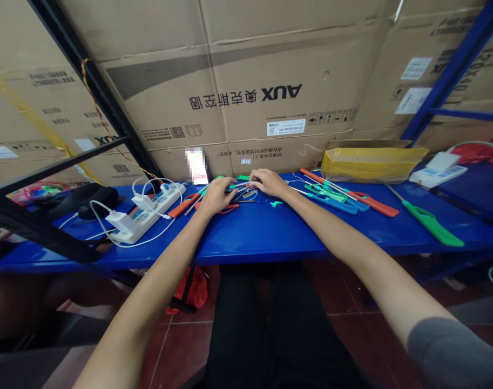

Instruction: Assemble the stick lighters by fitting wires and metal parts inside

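My left hand (218,196) is over a heap of lighter parts at the back of the blue table, thumb apart from the fingers and nothing visible in its grasp. Close by on the right, my right hand (268,182) has its fingers bent down and drawn together among the same parts; whatever they grip is too small to make out. Thin metal rods and wires (246,193) lie between the hands. An orange-red lighter handle piece (229,208) is beside my left hand, and a small green plastic piece (276,203) lies below my right.
Several long stick lighters lie to the right, including a red one (376,204) and a green one (432,224). A white power strip (149,212) with chargers stands left. Behind are a lit phone (197,172), a yellow-taped box (363,163) and a large carton (246,65).
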Tool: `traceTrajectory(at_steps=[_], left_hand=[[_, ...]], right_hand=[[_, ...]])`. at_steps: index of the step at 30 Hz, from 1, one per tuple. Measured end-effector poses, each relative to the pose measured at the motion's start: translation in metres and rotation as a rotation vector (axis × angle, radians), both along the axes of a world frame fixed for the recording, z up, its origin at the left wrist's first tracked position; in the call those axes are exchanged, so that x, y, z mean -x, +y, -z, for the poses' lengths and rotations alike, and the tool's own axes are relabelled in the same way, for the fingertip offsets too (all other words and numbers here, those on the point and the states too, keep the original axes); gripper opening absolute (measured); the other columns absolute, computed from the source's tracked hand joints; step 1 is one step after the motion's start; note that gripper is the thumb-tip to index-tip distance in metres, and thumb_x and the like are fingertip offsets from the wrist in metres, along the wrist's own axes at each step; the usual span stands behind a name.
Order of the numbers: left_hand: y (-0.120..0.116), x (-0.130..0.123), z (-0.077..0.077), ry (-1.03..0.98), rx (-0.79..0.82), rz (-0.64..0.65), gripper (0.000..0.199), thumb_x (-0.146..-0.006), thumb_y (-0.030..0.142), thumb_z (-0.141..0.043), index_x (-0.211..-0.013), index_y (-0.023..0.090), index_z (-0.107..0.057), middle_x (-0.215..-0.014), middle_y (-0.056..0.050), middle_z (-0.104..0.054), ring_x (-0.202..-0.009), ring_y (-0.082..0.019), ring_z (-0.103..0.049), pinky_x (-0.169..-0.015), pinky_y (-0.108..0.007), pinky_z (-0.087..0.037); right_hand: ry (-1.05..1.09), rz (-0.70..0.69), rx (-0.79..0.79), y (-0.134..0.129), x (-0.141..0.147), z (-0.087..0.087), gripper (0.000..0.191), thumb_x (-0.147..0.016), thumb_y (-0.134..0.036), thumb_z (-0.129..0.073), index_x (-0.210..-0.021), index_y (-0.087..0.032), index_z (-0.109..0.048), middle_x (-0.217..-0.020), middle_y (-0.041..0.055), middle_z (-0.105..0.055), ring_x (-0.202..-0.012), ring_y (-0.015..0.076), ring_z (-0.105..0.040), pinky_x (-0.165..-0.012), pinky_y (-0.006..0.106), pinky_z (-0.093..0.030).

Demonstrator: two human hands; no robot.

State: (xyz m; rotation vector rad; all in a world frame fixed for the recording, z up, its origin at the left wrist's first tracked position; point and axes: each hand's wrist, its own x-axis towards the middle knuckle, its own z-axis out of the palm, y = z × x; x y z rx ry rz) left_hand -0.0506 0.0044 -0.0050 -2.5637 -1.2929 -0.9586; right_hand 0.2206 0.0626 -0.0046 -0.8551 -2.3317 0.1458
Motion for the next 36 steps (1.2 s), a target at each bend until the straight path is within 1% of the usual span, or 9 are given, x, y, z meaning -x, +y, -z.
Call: traceTrajectory(at_steps=[4, 9, 12, 16, 19, 24, 28, 32, 36], left_hand=[[-0.001, -0.001, -0.002, 0.016, -0.023, -0.011, 0.020, -0.108, 0.035, -0.059, -0.113, 0.022, -0.074, -0.099, -0.010, -0.074, -0.097, -0.029, -0.067, -0.092, -0.043, -0.055], [-0.001, 0.000, -0.005, 0.001, 0.001, -0.038, 0.024, -0.107, 0.036, -0.058, -0.109, 0.021, -0.076, -0.095, -0.010, -0.076, -0.091, -0.028, -0.069, -0.089, -0.041, -0.055], [0.003, 0.009, -0.006, -0.035, 0.033, -0.076, 0.026, -0.107, 0.037, -0.057, -0.106, 0.020, -0.078, -0.103, -0.012, -0.081, -0.096, -0.029, -0.073, -0.090, -0.041, -0.056], [0.008, 0.020, -0.006, -0.103, 0.055, -0.107, 0.028, -0.107, 0.038, -0.061, -0.115, 0.019, -0.080, -0.121, -0.014, -0.083, -0.107, -0.030, -0.075, -0.099, -0.042, -0.058], [0.009, 0.019, -0.005, -0.097, 0.066, -0.093, 0.029, -0.107, 0.037, -0.065, -0.121, 0.018, -0.081, -0.122, -0.014, -0.083, -0.107, -0.030, -0.076, -0.102, -0.042, -0.058], [0.007, 0.014, -0.003, -0.078, 0.082, -0.085, 0.026, -0.103, 0.031, -0.072, -0.125, 0.021, -0.082, -0.123, -0.013, -0.083, -0.110, -0.030, -0.076, -0.103, -0.044, -0.059], [0.006, 0.013, -0.002, -0.088, 0.104, -0.094, 0.026, -0.101, 0.027, -0.075, -0.126, 0.022, -0.083, -0.117, -0.011, -0.084, -0.102, -0.028, -0.077, -0.099, -0.042, -0.060], [0.004, 0.011, 0.000, -0.127, 0.134, -0.069, 0.023, -0.099, 0.029, -0.078, -0.120, 0.021, -0.082, -0.107, -0.008, -0.083, -0.093, -0.025, -0.076, -0.093, -0.038, -0.060], [0.004, 0.010, 0.001, -0.153, 0.129, -0.054, 0.023, -0.102, 0.036, -0.074, -0.119, 0.022, -0.080, -0.103, -0.007, -0.083, -0.089, -0.024, -0.075, -0.089, -0.036, -0.060]], right_hand=[[-0.012, 0.015, -0.002, -0.003, 0.006, -0.002, 0.003, -0.105, -0.028, -0.070, -0.105, -0.025, -0.068, -0.106, 0.0075, -0.078, -0.105, 0.0278, -0.068, -0.096, 0.039, -0.048], [-0.020, 0.035, 0.012, 0.002, 0.005, -0.003, 0.004, -0.102, -0.022, -0.067, -0.102, -0.026, -0.067, -0.105, 0.0072, -0.079, -0.103, 0.0280, -0.067, -0.095, 0.040, -0.048], [0.064, 0.065, 0.025, 0.012, -0.012, -0.006, 0.003, -0.098, -0.021, -0.068, -0.098, -0.024, -0.067, -0.106, 0.0085, -0.079, -0.099, 0.0275, -0.067, -0.091, 0.040, -0.049], [0.286, 0.154, 0.046, 0.025, -0.043, -0.010, 0.008, -0.097, -0.029, -0.071, -0.093, -0.024, -0.066, -0.101, 0.0090, -0.080, -0.094, 0.0274, -0.067, -0.087, 0.040, -0.050], [0.286, 0.151, 0.037, 0.029, -0.053, -0.010, 0.009, -0.097, -0.029, -0.072, -0.092, -0.024, -0.066, -0.102, 0.0091, -0.079, -0.095, 0.0277, -0.067, -0.088, 0.040, -0.050], [0.094, 0.118, -0.002, 0.022, -0.037, -0.005, 0.004, -0.101, -0.028, -0.070, -0.099, -0.025, -0.069, -0.103, 0.0085, -0.076, -0.099, 0.0283, -0.066, -0.093, 0.042, -0.049], [0.004, 0.069, -0.015, 0.014, -0.021, -0.003, 0.003, -0.105, -0.027, -0.067, -0.106, -0.027, -0.070, -0.109, 0.0084, -0.077, -0.104, 0.0289, -0.067, -0.097, 0.043, -0.050], [-0.018, 0.052, -0.024, 0.012, -0.014, 0.000, 0.004, -0.107, -0.028, -0.067, -0.109, -0.028, -0.070, -0.111, 0.0083, -0.077, -0.106, 0.0299, -0.067, -0.099, 0.044, -0.050], [-0.039, 0.048, -0.023, 0.008, -0.012, 0.000, 0.006, -0.106, -0.028, -0.067, -0.111, -0.028, -0.071, -0.110, 0.0078, -0.078, -0.106, 0.0302, -0.068, -0.098, 0.044, -0.050]])
